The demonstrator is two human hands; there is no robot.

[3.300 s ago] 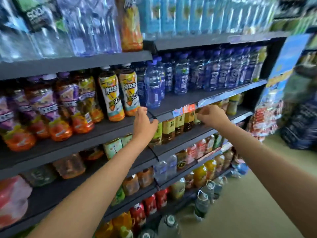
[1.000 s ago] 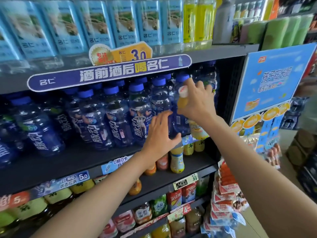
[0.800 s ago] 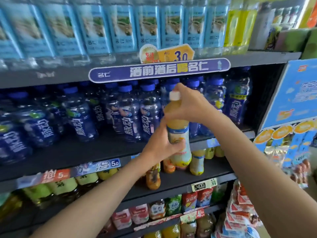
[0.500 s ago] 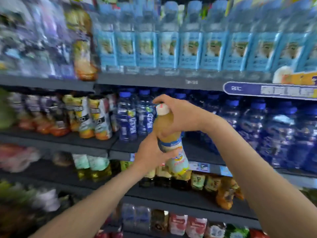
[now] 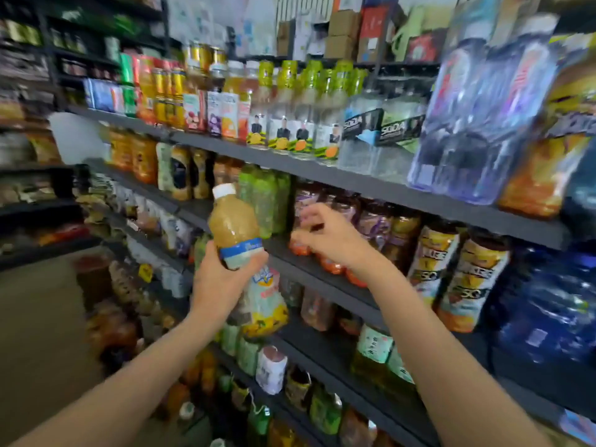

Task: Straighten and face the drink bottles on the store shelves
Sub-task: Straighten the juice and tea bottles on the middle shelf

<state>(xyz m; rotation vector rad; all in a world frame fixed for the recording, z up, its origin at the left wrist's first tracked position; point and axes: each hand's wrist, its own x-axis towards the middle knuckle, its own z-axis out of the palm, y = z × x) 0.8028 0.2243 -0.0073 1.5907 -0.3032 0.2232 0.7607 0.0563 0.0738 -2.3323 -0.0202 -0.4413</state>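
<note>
A yellow juice bottle (image 5: 237, 233) with a white cap is held off the shelves by the left hand (image 5: 219, 279), whose fingers are wrapped round its label band while the bottle tilts slightly, cap uppermost. The right hand (image 5: 329, 237) is raised just in front of the purple-labelled bottles (image 5: 364, 217) on the middle shelf (image 5: 325, 279); its fingers are loosely curled and part-spread, and nothing is seen gripped in them. Whether they touch a bottle cannot be told, since the frame is blurred by motion.

The step in hand is judged to be the re-homing of a stray bottle: it is out of any row, and a matching slot is apparently being sought. No row of the same yellow bottles can be made out with certainty.

For the next move, the proper facing must first be found. The bottle is then to be set upright on the shelf edge, label turned outward, and pushed flush with its neighbours. Care is called for so that the crowded bottles beside the slot are not knocked over.
</note>
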